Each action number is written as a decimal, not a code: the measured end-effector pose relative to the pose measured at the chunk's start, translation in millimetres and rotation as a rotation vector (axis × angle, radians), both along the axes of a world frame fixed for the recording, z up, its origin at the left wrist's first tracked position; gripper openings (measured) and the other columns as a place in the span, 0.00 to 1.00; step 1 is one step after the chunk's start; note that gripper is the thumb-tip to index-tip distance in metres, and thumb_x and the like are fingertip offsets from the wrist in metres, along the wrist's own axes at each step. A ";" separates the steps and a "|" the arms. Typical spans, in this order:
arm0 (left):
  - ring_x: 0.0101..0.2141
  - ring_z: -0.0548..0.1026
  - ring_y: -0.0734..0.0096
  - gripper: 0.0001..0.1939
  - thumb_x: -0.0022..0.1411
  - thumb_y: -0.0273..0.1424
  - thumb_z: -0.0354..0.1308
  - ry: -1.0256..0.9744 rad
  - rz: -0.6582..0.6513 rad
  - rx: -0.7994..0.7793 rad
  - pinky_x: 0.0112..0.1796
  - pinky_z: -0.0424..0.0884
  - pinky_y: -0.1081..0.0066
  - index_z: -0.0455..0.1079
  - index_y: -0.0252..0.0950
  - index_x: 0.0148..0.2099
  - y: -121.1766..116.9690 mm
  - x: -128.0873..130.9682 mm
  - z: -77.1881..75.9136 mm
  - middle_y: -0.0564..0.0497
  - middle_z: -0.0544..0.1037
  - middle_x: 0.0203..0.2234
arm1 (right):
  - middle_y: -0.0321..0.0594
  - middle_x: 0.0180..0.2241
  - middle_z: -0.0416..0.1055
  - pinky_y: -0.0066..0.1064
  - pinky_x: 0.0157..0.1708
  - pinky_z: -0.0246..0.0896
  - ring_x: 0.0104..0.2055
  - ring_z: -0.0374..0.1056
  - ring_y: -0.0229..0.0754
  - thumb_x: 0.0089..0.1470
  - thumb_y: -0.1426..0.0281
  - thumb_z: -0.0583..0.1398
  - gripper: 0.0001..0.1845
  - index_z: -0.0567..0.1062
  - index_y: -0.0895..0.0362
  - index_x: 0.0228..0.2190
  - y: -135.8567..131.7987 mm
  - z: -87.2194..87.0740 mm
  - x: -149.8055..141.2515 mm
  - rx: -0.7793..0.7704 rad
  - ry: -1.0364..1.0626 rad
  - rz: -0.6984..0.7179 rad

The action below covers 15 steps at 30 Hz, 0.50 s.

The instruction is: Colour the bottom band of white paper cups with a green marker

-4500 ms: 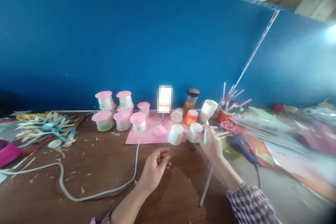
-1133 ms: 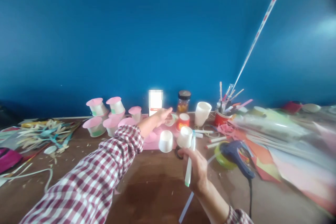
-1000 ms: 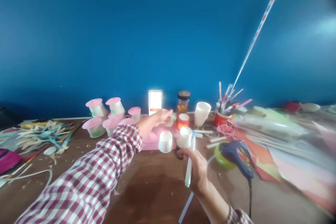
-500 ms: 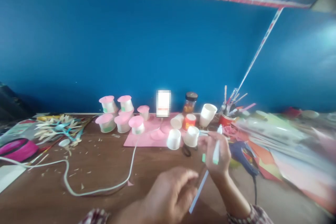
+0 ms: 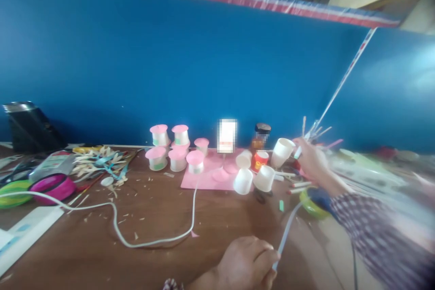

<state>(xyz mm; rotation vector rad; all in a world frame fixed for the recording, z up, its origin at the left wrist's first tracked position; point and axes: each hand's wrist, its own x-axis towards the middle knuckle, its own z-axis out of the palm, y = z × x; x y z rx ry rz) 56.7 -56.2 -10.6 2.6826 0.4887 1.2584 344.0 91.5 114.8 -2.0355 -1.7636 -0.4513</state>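
My left hand (image 5: pixel 245 263) is at the bottom middle, its fingers closed on the near end of a long white paper strip (image 5: pixel 288 228) that slants up over the brown table (image 5: pixel 152 208). My right hand (image 5: pixel 311 157) is stretched far to the right rear, by the cup of pens and sticks (image 5: pixel 314 133) and beside a tilted white paper cup (image 5: pixel 282 152). It is smeared by motion and its fingers are unclear. A small green piece (image 5: pixel 281 205) lies on the table between my hands.
Two white cups (image 5: pixel 243 181) (image 5: pixel 264 178), a red cup (image 5: pixel 259 160) and a jar (image 5: pixel 261 132) stand on or near a pink sheet (image 5: pixel 204 180). Pink-topped cups (image 5: pixel 176 150) cluster behind. A white cable (image 5: pixel 136 240) loops across. Straw scraps (image 5: pixel 102 161), a pink bowl (image 5: pixel 52 186) left; green roll (image 5: pixel 307 205) right.
My left arm has come back from the far cups and now grips the strip's near end. My right hand has moved from in front of me to the pen cup. The view has shifted left.
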 end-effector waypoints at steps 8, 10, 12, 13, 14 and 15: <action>0.34 0.76 0.68 0.14 0.56 0.28 0.55 0.025 -0.009 -0.207 0.34 0.72 0.72 0.64 0.39 0.46 2.8 -6.6 -2.0 0.48 0.78 0.35 | 0.51 0.39 0.76 0.32 0.27 0.52 0.35 0.71 0.52 0.45 0.80 0.56 0.28 0.73 0.59 0.50 12.6 -5.1 8.2 -0.149 -0.105 0.048; 0.33 0.75 0.70 0.13 0.57 0.29 0.54 0.032 -0.004 -0.206 0.34 0.71 0.73 0.64 0.39 0.46 3.4 -7.2 -2.7 0.49 0.77 0.34 | 0.50 0.39 0.76 0.31 0.27 0.52 0.35 0.71 0.52 0.44 0.80 0.57 0.28 0.73 0.59 0.50 16.2 -4.6 10.2 -0.151 -0.111 0.062; 0.32 0.75 0.71 0.12 0.58 0.29 0.54 0.033 0.000 -0.196 0.34 0.71 0.75 0.65 0.38 0.46 4.1 -6.5 -4.5 0.49 0.76 0.33 | 0.49 0.38 0.77 0.30 0.26 0.51 0.33 0.71 0.49 0.44 0.81 0.57 0.29 0.73 0.58 0.50 20.4 -5.9 12.5 -0.140 -0.098 0.073; 0.32 0.75 0.71 0.11 0.58 0.30 0.54 0.031 0.001 -0.188 0.33 0.71 0.75 0.65 0.38 0.45 4.6 -6.0 -5.4 0.50 0.76 0.32 | 0.48 0.38 0.77 0.30 0.25 0.51 0.31 0.70 0.48 0.45 0.81 0.56 0.29 0.73 0.57 0.51 22.5 -7.4 13.8 -0.131 -0.086 0.079; 0.32 0.75 0.71 0.11 0.58 0.30 0.54 0.027 0.002 -0.180 0.33 0.71 0.75 0.65 0.38 0.45 5.0 -5.5 -6.3 0.50 0.76 0.32 | 0.46 0.37 0.77 0.30 0.25 0.51 0.29 0.70 0.47 0.45 0.81 0.56 0.29 0.73 0.57 0.51 24.5 -9.3 15.0 -0.122 -0.069 0.087; 0.32 0.75 0.71 0.11 0.58 0.30 0.54 0.023 0.001 -0.171 0.32 0.70 0.76 0.65 0.38 0.44 5.6 -5.0 -7.0 0.50 0.76 0.31 | 0.45 0.36 0.78 0.29 0.24 0.51 0.28 0.70 0.45 0.45 0.81 0.55 0.29 0.73 0.56 0.50 26.3 -11.6 16.1 -0.109 -0.049 0.099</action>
